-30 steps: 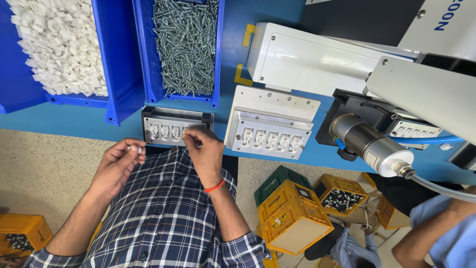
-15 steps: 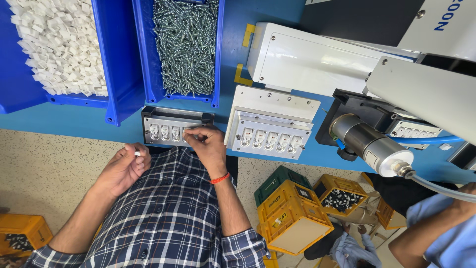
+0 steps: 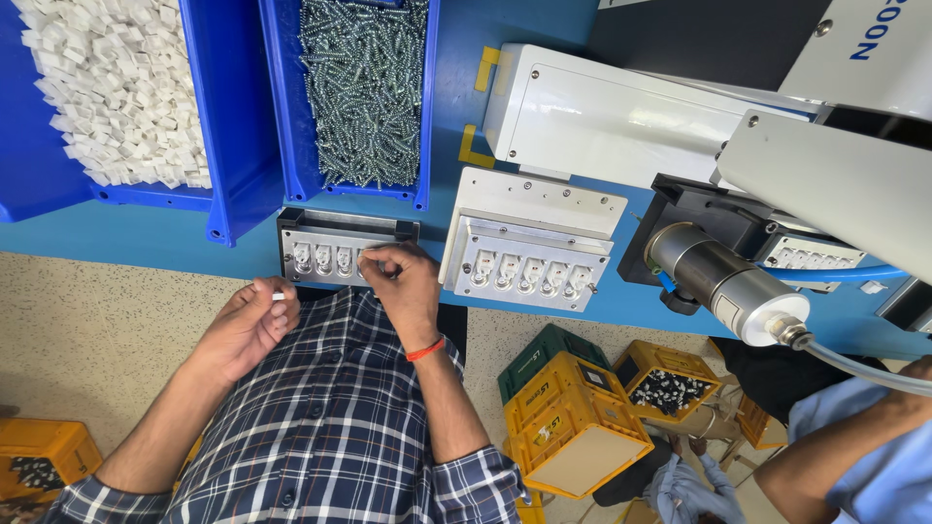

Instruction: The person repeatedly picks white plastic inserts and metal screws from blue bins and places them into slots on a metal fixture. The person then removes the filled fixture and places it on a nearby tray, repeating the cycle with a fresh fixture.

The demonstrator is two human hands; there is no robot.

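My left hand (image 3: 241, 328) hovers just off the blue bench edge and pinches a small white plastic piece (image 3: 279, 296) between thumb and fingertip. My right hand (image 3: 406, 286), with an orange band on the wrist, rests on the grey metal fixture (image 3: 320, 254). Its fingertips are pinched together over one of the right-hand slots, and whatever lies between them is hidden. The fixture's left slots show white pieces seated in a row.
A blue bin of white plastic pieces (image 3: 116, 92) and a blue bin of screws (image 3: 364, 87) stand behind the fixture. To the right are a second, white fixture (image 3: 529, 243) and a machine with a metal cylinder (image 3: 723, 286). Yellow crates (image 3: 573, 427) sit on the floor. Another person's arm (image 3: 854, 451) shows at lower right.
My right hand has settled a little lower onto the fixture's slots. My left hand has shifted slightly right, still pinching the white piece.
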